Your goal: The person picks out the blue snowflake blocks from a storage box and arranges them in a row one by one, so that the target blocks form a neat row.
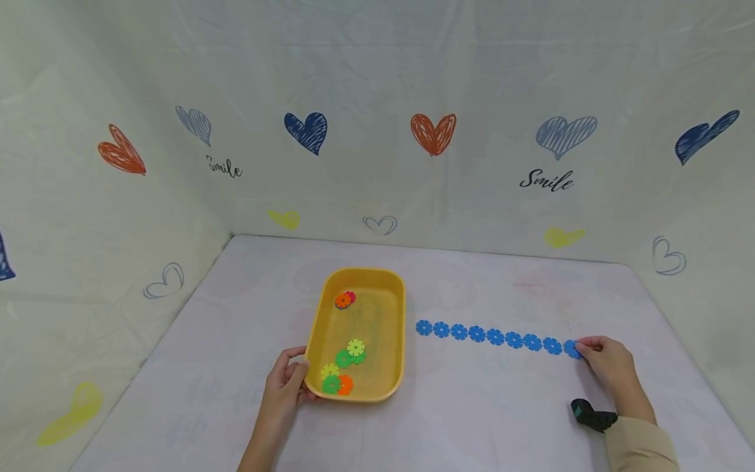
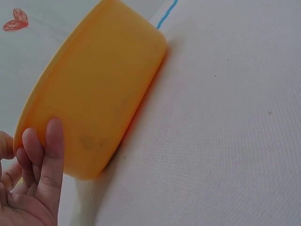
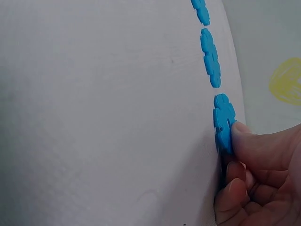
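Note:
A yellow plastic tray [image 1: 386, 314] stands left of the table's middle. My left hand [image 1: 284, 383] grips its near left corner; in the left wrist view, fingers [image 2: 54, 150] lie against the tray's outer wall. Several blue flower-shaped plastic discs [image 1: 477, 334] lie in a row running right from beside the tray. At the row's right end, my right hand [image 1: 613, 367] pinches the last blue disc [image 3: 224, 115] by its edge, thumb on top. That disc lies at the table surface, with a small gap to its neighbour [image 3: 210, 59].
Inside the tray, green [image 1: 331, 384], yellow [image 1: 356, 347], orange [image 1: 343, 301] and pink discs lie in small clusters. A black device [image 1: 592, 416] is at the right wrist, near a beige sleeve [image 1: 641, 446]. White curtains [image 1: 377, 78] with printed hearts rise behind the table [image 1: 472, 419].

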### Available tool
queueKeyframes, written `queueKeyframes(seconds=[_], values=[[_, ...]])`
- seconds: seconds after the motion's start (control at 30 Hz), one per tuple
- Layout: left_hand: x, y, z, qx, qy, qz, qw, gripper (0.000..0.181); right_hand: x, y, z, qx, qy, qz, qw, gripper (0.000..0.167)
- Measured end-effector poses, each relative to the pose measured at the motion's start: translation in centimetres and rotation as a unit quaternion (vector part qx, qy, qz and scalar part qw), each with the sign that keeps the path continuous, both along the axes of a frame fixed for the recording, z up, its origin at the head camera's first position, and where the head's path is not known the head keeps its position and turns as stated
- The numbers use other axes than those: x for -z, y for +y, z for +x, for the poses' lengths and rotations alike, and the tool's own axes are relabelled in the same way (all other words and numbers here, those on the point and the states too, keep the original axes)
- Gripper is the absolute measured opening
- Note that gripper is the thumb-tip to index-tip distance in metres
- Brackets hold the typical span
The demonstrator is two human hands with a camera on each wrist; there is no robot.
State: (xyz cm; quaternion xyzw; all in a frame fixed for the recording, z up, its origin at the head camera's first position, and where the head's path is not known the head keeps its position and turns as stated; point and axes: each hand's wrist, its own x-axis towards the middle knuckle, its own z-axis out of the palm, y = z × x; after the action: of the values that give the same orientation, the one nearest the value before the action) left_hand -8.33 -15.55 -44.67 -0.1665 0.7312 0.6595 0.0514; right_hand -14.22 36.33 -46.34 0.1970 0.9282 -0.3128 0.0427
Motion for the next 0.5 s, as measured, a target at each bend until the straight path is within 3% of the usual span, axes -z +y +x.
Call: queueKeyframes(seconds=[0.5], values=[[-0.08,0.02,-0.1,0.001,-0.006,-0.002,1.0,0.033,0.09,-0.47,-0.52,0.016,-0.025,0.003,0.9995,0.032]])
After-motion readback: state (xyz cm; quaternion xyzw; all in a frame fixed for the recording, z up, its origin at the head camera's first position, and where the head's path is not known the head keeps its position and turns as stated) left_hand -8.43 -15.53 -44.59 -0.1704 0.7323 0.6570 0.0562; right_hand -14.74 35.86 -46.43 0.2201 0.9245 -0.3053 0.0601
